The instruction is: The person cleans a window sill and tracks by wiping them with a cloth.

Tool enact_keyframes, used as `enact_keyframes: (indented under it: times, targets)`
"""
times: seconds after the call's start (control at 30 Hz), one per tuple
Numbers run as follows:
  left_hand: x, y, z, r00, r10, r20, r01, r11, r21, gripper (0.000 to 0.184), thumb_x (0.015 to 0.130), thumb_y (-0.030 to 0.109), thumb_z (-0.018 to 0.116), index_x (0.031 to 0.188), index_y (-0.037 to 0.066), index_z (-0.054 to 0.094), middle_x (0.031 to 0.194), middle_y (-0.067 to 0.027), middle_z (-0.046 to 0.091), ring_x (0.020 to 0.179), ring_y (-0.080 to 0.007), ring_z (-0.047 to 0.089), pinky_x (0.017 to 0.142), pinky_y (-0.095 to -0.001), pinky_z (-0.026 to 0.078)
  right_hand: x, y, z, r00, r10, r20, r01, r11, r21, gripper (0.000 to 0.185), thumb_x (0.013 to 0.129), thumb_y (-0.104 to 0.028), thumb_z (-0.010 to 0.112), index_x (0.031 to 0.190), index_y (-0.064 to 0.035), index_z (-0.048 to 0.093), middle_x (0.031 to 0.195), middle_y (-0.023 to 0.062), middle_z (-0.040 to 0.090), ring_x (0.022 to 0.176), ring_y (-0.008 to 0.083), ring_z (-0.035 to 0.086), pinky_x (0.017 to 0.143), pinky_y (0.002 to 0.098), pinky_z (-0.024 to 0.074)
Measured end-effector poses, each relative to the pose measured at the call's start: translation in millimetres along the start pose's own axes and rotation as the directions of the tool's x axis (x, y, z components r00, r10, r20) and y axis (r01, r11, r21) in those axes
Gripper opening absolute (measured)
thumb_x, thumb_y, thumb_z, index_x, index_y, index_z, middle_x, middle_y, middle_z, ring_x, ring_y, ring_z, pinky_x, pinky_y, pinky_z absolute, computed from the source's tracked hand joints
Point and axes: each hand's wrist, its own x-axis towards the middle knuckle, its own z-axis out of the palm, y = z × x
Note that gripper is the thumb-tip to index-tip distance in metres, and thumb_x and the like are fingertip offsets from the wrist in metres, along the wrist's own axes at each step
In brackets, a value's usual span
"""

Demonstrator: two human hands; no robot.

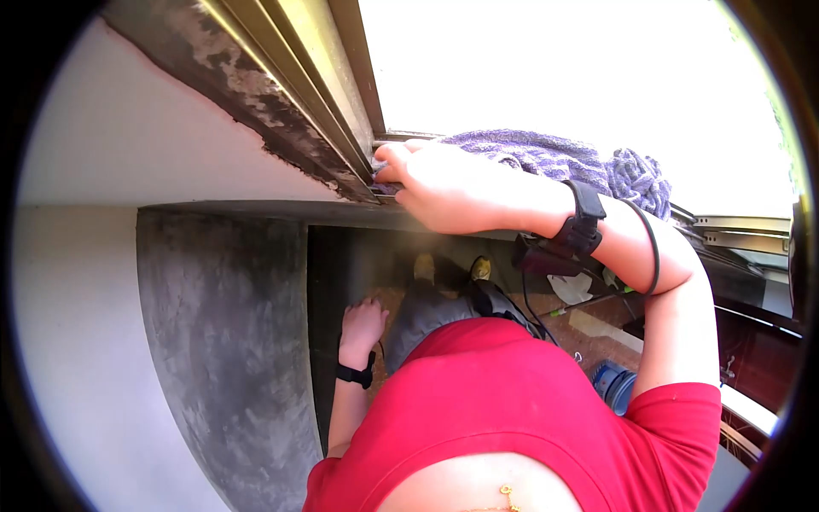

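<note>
My right hand [439,183] reaches across to the left corner of the window frame. Its fingers are bent around one end of a purple-and-white striped cloth [546,154], pressing it into the corner of the track. The rest of the cloth lies bunched along the sill, ending in a crumpled heap at the right. Low at my side, my left hand [364,324] hangs beside the dark grey wall panel, back upward. Nothing shows in it, and its fingers look loosely extended, partly foreshortened.
A metal window frame [311,94] rises on the left beside stained, peeling plaster [256,102]. Metal rails [742,224] continue at the right. Below are my shoes [480,269], a blue container [612,384] and a green-marked stick [589,304] on the floor.
</note>
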Motion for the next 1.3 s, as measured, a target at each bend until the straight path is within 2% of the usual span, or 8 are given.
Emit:
enact_keyframes:
  times: [0.17, 0.47, 0.63, 0.8, 1.0, 1.13, 1.2, 1.3]
  targets:
    - [4.0, 3.3, 2.9, 0.998, 0.012, 0.062, -0.013, 1.000, 0.020, 0.024, 0.089, 0.027, 0.062, 0.093, 0.004, 0.066, 0.093, -0.0144, 0.067, 0.092, -0.0322, 0.065, 0.080, -0.0442, 0.049, -7.2, -7.3, -11.3, 0.998, -0.043, 0.053, 0.047, 0.996, -0.070, 0.020, 0.085, -0.003, 0.045, 0.102, 0.0067, 0.049, 0.088, 0.0270, 0.059, 0.081, 0.0430, 0.060, 0.072, 0.0461, 0.0491]
    - [23.9, 14.5, -4.5, 0.997, 0.073, 0.031, -0.075, 0.996, 0.051, 0.023, 0.088, 0.027, 0.062, 0.091, 0.004, 0.066, 0.091, -0.0136, 0.068, 0.088, -0.0304, 0.066, 0.079, -0.0433, 0.050, -100.3, 22.9, -45.6, 0.997, 0.075, 0.020, -0.066, 0.954, -0.292, 0.012, 0.085, -0.002, 0.051, 0.095, 0.0033, 0.056, 0.085, 0.0212, 0.063, 0.083, 0.0397, 0.063, 0.074, 0.0452, 0.0493]
    - [27.0, 25.7, -7.2, 0.996, 0.084, 0.019, -0.085, 0.996, 0.038, 0.024, 0.088, 0.027, 0.062, 0.092, 0.004, 0.067, 0.092, -0.0133, 0.068, 0.090, -0.0304, 0.066, 0.081, -0.0433, 0.049, -84.6, 17.2, -45.9, 0.953, 0.248, -0.172, -0.224, 0.963, 0.149, 0.022, 0.092, -0.007, 0.050, 0.111, -0.0009, 0.059, 0.098, 0.0176, 0.069, 0.092, 0.0325, 0.067, 0.078, 0.0372, 0.0515]
    - [27.2, 32.1, -13.7, 0.994, 0.072, 0.085, -0.072, 0.997, 0.004, 0.028, 0.089, 0.025, 0.061, 0.104, 0.002, 0.065, 0.098, -0.0157, 0.066, 0.096, -0.0322, 0.063, 0.084, -0.0448, 0.048, -39.6, 11.7, -7.8, 0.948, -0.088, -0.304, 0.105, 0.994, 0.041, 0.024, 0.091, -0.006, 0.052, 0.113, 0.0032, 0.057, 0.100, 0.0209, 0.067, 0.092, 0.0353, 0.065, 0.082, 0.0391, 0.0520]
    - [20.7, 25.2, -8.8, 0.994, 0.023, 0.103, -0.023, 1.000, -0.003, 0.032, 0.089, 0.025, 0.061, 0.112, 0.003, 0.064, 0.101, -0.0155, 0.066, 0.099, -0.0320, 0.063, 0.085, -0.0444, 0.049, -16.9, 1.4, -6.6, 0.997, -0.073, 0.025, 0.075, 0.994, -0.074, 0.033, 0.089, -0.008, 0.057, 0.119, 0.0040, 0.053, 0.103, 0.0216, 0.063, 0.103, 0.0373, 0.060, 0.089, 0.0422, 0.0491]
    - [14.5, 15.0, 6.4, 0.998, 0.010, 0.068, -0.008, 1.000, -0.025, 0.032, 0.089, 0.026, 0.061, 0.111, 0.003, 0.064, 0.101, -0.0155, 0.067, 0.098, -0.0321, 0.063, 0.085, -0.0441, 0.049, -19.7, 11.8, -1.6, 0.993, -0.117, 0.027, 0.117, 0.993, -0.001, 0.037, 0.086, -0.003, 0.055, 0.122, 0.0046, 0.051, 0.106, 0.0239, 0.062, 0.105, 0.0387, 0.059, 0.090, 0.0429, 0.0484]
    - [14.0, 15.3, 4.7, 0.995, -0.009, 0.095, 0.010, 1.000, -0.013, 0.032, 0.089, 0.026, 0.061, 0.111, 0.003, 0.064, 0.101, -0.0156, 0.067, 0.098, -0.0320, 0.063, 0.085, -0.0442, 0.049, -16.7, 16.8, 2.5, 0.952, -0.269, -0.148, 0.277, 0.960, 0.030, 0.026, 0.078, 0.002, 0.052, 0.104, 0.0057, 0.051, 0.089, 0.0247, 0.058, 0.086, 0.0395, 0.060, 0.074, 0.0456, 0.0485]
    - [14.5, 18.1, 1.8, 0.994, -0.021, 0.111, 0.021, 1.000, 0.002, 0.032, 0.089, 0.026, 0.062, 0.110, 0.003, 0.064, 0.100, -0.0158, 0.067, 0.097, -0.0322, 0.063, 0.085, -0.0446, 0.049, -17.9, 14.2, -9.7, 0.967, -0.249, 0.045, 0.248, 0.968, 0.039, 0.046, 0.076, 0.007, 0.048, 0.122, 0.0076, 0.049, 0.104, 0.0255, 0.060, 0.101, 0.0399, 0.059, 0.087, 0.0434, 0.0489]
